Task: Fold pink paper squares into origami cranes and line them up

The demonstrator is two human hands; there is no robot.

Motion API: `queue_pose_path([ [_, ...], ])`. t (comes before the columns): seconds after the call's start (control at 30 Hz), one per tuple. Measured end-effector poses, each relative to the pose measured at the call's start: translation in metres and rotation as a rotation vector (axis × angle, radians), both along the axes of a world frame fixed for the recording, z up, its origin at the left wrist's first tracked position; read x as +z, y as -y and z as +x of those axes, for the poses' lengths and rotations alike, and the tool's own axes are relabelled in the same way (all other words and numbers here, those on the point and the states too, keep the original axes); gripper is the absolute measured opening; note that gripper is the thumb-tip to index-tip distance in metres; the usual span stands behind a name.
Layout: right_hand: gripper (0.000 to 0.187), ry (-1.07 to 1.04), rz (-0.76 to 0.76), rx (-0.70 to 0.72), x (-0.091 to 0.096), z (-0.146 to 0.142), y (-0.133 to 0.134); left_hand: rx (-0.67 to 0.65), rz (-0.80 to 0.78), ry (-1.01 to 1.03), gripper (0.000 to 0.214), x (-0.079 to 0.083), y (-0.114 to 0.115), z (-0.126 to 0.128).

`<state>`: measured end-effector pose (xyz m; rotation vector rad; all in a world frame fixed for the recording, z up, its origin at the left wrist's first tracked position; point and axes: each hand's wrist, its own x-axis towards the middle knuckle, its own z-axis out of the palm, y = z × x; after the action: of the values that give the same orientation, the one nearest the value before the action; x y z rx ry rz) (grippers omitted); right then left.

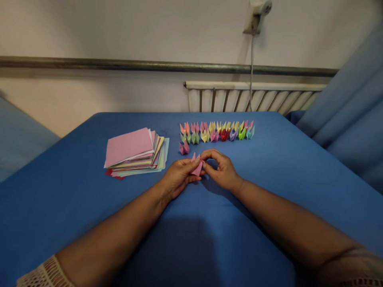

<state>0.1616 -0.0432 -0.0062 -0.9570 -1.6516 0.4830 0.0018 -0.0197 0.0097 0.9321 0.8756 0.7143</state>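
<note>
Between my two hands is a pink origami crane (196, 169), held just above the blue table, one point sticking up. My left hand (180, 173) is closed on its left side, thumb in front and fingers behind and below. My right hand (220, 170) pinches its upper right edge between thumb and index finger. Just beyond my left hand stands a single darker pink folded crane (184, 148). Behind it are rows of small folded paper cranes in several colours, among them a red one (224, 134) and a light blue one (250, 132).
A thick, uneven stack of coloured paper sheets (130, 147) lies to the left on the blue tabletop (269, 167). Behind the table are a metal rail (119, 63), a radiator (227, 85) and a wall socket with a cord (254, 18). A blue curtain (350, 91) hangs at right.
</note>
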Motion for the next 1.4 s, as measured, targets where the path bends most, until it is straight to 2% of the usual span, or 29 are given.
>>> queue_pose_path([
  [0.33,0.014,0.017,-0.019,-0.010,0.0011,0.0000,0.0018,-0.014,0.025,-0.008,0.025,-0.0005,-0.0001,0.0008],
  [0.7,0.012,0.010,-0.008,0.038,0.0003,0.0026,-0.0004,-0.052,0.020,-0.008,0.025,-0.0041,-0.0020,-0.0010],
  [1.1,0.007,-0.002,-0.029,0.070,-0.0004,0.0064,-0.0026,-0.068,-0.009,-0.010,0.023,-0.0002,-0.0026,-0.0022],
  [1.4,0.011,0.014,-0.014,0.103,-0.0001,0.0070,-0.0016,-0.062,-0.002,-0.019,0.023,0.0010,-0.0019,-0.0024],
])
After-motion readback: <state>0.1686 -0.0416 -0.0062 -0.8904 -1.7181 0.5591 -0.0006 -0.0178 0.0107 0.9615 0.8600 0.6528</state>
